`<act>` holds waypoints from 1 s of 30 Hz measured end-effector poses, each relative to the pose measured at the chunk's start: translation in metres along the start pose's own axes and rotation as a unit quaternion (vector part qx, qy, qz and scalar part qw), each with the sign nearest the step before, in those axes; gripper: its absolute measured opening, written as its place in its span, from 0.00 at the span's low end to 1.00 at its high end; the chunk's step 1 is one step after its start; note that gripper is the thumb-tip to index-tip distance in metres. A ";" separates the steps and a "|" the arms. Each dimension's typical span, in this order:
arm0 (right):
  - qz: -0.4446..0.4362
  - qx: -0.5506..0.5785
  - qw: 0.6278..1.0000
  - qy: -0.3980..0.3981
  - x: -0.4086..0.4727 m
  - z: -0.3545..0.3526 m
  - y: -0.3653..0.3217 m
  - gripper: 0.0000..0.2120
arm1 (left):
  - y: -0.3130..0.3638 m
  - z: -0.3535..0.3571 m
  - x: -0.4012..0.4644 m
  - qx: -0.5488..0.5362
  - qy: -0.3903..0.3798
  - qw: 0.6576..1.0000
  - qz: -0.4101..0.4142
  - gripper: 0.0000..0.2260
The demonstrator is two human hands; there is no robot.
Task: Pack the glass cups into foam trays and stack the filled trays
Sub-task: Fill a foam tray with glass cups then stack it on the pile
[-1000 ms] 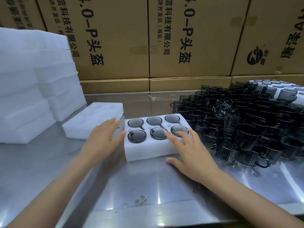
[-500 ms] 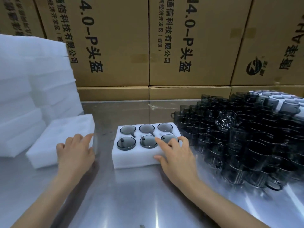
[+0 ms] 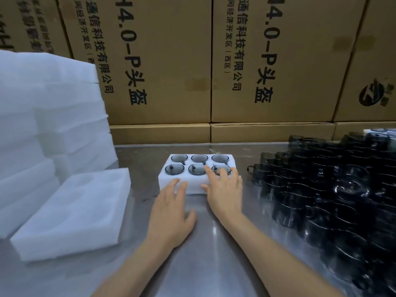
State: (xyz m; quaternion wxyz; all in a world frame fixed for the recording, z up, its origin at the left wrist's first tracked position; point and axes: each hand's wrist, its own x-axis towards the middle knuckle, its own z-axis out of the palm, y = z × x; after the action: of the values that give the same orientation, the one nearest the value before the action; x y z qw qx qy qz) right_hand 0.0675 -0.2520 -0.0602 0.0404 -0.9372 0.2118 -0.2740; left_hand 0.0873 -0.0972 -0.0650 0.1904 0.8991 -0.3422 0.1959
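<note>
Steel table: white foam tray holds 6 smoky glass cups.

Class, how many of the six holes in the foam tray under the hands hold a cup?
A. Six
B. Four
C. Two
A: each of the six holes in the tray shows a dark cup, with the right hand partly covering one.

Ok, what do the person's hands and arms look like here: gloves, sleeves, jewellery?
Both are bare. The left hand and right hand wear no gloves, and no rings show. Both forearms are uncovered as far as the frame's bottom edge: no sleeves, watch or bracelet in view.
</note>
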 end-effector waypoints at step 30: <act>0.000 0.074 0.984 -0.162 0.190 0.110 0.029 0.24 | -0.078 0.117 0.226 -0.006 -0.109 0.986 -0.127 0.30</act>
State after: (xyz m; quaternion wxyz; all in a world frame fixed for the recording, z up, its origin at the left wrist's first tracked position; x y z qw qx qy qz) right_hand 0.2594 -0.3627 -0.0641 0.1434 -0.9637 0.1814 -0.1338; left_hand 0.3225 -0.2208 -0.0714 0.1806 0.9500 -0.2453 0.0691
